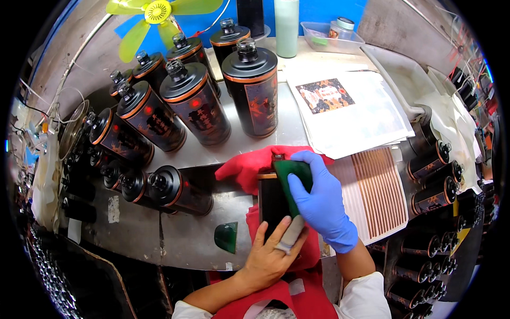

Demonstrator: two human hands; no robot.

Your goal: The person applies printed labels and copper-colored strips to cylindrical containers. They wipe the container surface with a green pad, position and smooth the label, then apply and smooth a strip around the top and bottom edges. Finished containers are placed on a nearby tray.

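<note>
A black bottle [272,202] lies on its side on a red cloth [249,165] in front of me. My left hand [271,252], bare with a taped finger, steadies the bottle's near end. My right hand [319,199], in a blue glove, presses a green scraper [295,178] onto the bottle's side. A second green scraper [227,235] lies on the metal table [186,239] to the left of my left hand.
Several upright black bottles with orange rims [252,90] stand at the back left; more lie on their sides at the left [175,189] and right [433,162]. Sheets of printed labels [348,109] and orange strip stickers [377,191] lie to the right. A green fan [159,13] stands at the back.
</note>
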